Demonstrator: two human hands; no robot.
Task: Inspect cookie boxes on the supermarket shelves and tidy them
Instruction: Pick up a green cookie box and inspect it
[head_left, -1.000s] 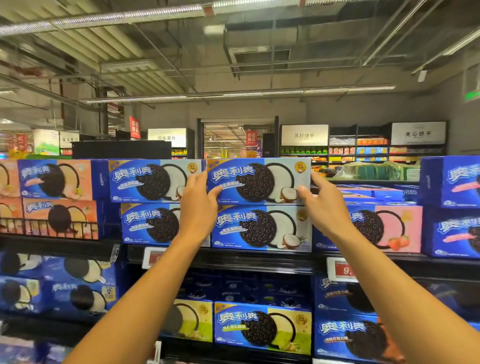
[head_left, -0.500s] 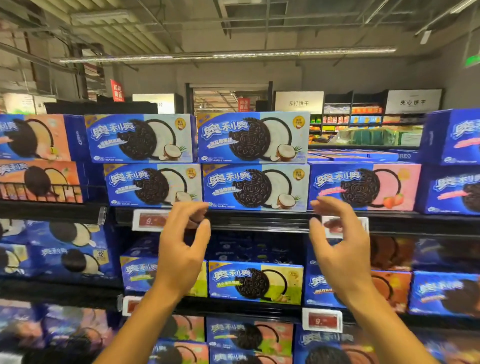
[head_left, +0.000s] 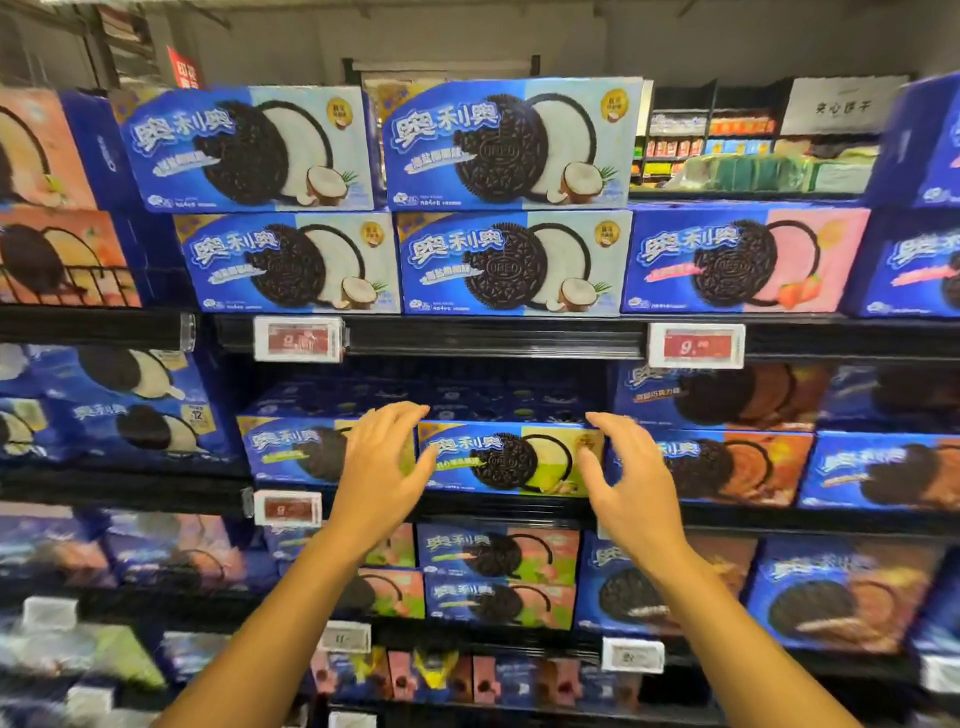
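Lower shelf (head_left: 467, 642) boxes blur; left hand (head_left: 382, 467) and right hand (head_left: 631, 475) spread wide, empty, flanking a green cookie box (head_left: 511, 460).

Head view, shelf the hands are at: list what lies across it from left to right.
Ice-cream-bar boxes → green-flavour box → left hand → green-flavour box between the hands → right hand → orange-brown boxes.

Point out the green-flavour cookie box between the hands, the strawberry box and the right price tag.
green-flavour cookie box (head_left: 506, 460): head view, front face.
strawberry box (head_left: 748, 262): head view, front face.
right price tag (head_left: 696, 345): head view, red panel.
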